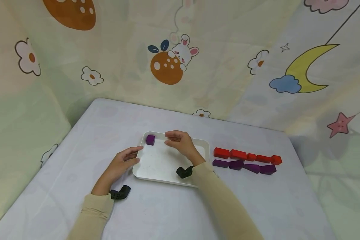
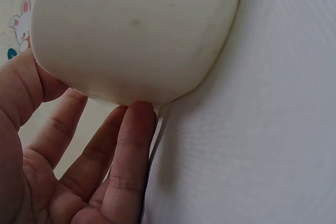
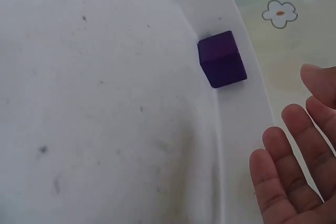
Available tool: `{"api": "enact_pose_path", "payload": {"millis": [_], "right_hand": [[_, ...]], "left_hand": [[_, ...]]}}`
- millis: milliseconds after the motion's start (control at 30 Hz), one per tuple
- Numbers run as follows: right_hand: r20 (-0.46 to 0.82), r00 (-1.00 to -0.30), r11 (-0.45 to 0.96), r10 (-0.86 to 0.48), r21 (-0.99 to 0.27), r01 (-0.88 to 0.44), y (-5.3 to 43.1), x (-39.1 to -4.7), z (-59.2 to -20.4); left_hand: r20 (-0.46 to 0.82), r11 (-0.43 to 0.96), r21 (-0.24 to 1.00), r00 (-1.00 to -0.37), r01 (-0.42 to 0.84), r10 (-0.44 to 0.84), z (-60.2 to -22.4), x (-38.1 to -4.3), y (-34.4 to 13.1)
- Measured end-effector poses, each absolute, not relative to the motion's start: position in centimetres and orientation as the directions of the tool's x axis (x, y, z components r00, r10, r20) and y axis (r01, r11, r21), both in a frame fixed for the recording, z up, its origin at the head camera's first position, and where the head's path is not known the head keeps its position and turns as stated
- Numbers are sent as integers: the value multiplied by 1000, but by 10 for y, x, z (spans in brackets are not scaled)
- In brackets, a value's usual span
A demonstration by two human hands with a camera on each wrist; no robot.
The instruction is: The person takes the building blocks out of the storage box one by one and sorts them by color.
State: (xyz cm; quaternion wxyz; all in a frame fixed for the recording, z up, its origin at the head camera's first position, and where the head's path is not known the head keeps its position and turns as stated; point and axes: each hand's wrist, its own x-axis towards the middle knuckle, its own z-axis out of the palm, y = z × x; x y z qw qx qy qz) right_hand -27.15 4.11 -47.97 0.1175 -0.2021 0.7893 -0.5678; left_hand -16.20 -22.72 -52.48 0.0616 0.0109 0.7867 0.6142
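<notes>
A white rectangular tray [image 1: 159, 163] lies on the table with a small purple cube [image 1: 150, 140] in its far left corner. My left hand [image 1: 120, 165] is at the tray's left side. In the left wrist view its fingertips [image 2: 139, 114] touch the outer wall of the tray, thumb and fingers spread apart. My right hand [image 1: 181, 144] hovers over the far part of the tray, right of the cube, with nothing in it. The right wrist view shows its fingers [image 3: 273, 177] loosely extended near the rim, apart from the purple cube [image 3: 222, 59].
Right of the tray, several red blocks [image 1: 238, 154] form a row, with a row of several purple blocks [image 1: 236, 165] in front. The table [image 1: 156, 213] has a white cover. A patterned curtain [image 1: 123, 60] hangs behind. Black cameras [image 1: 121, 192] sit on both wrists.
</notes>
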Motion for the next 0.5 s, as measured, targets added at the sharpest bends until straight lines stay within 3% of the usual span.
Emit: {"api": "enact_pose_path", "payload": {"millis": [500], "right_hand": [[-9,-898,293,-440,-947,-133,-2,-275,-499]], "left_hand": [[-81,234,971,-992,-55,102,-524,-162,-228]]}}
